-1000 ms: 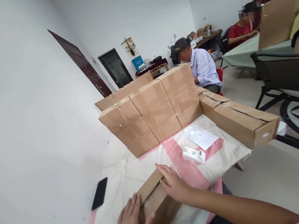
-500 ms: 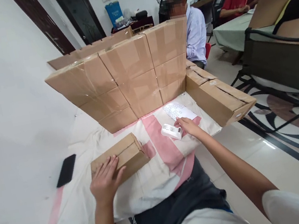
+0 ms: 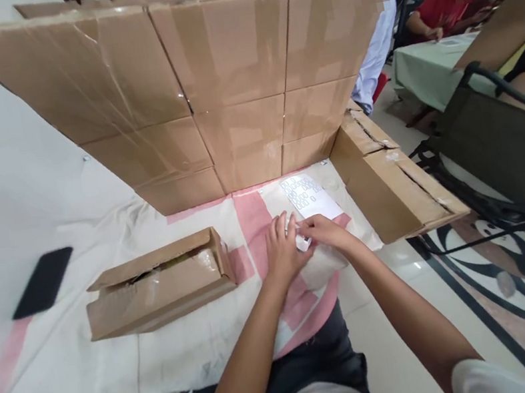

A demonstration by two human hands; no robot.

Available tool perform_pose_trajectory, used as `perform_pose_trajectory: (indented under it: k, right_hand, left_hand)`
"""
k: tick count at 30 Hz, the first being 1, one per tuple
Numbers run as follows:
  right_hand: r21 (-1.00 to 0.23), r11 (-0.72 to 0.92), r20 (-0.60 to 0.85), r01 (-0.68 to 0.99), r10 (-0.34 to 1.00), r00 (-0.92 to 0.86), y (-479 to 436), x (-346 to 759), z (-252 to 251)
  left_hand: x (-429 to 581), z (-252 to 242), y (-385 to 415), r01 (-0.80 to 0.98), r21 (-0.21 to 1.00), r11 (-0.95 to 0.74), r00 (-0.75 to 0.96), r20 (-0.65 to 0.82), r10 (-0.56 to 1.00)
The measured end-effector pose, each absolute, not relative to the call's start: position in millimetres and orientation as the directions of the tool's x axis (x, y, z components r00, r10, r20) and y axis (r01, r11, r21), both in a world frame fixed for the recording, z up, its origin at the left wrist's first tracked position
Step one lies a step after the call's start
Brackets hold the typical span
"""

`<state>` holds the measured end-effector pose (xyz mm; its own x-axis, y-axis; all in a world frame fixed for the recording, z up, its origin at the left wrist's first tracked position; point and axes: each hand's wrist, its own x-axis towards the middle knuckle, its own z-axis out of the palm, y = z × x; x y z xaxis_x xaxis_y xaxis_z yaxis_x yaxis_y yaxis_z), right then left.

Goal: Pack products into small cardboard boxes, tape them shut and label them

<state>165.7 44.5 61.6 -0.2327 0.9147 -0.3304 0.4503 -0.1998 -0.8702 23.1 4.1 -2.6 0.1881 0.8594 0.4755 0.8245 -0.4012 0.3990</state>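
A small white tape dispenser rests on the pink-and-white cloth, mostly covered by my fingers. My left hand is curled over its left side and holds it. From the right, my right hand reaches in with its fingers pinched together at the dispenser's top; what they grip, if anything, is hidden. Just behind the hands lies a white sheet of paper printed with small outlined shapes. To the left, a long cardboard box sits untouched, its top flap slightly raised.
A tall cardboard partition stands across the back of the cloth. More cardboard boxes line the right edge. A black phone-like slab lies far left. Two people sit beyond, one by a green-covered table.
My left hand has left the cardboard box and come right onto the tape dispenser. My right hand has moved onto the dispenser too. The camera view has tilted down.
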Motion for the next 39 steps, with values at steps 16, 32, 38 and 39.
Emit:
perform_pose_trajectory:
  k: [16,32,38,39]
  right_hand:
    - [-0.91,-0.412,-0.415,0.051,0.907,-0.076,-43,236,59]
    - [-0.976,-0.213,-0.213,0.051,0.977,0.001,-75,243,53]
    - [-0.977,-0.215,-0.215,0.005,0.975,0.051,-84,240,46]
    - [-0.976,-0.218,-0.218,-0.006,0.974,0.057,-84,240,45]
  left_hand:
    - [17,-11,7,0.799,0.442,-0.408,0.176,0.477,0.861]
    - [17,-21,7,0.738,0.475,-0.479,0.147,0.581,0.801]
    - [16,-19,5,0.744,0.467,-0.477,0.16,0.569,0.806]
    - [16,-18,5,0.742,0.469,-0.479,0.162,0.568,0.807]
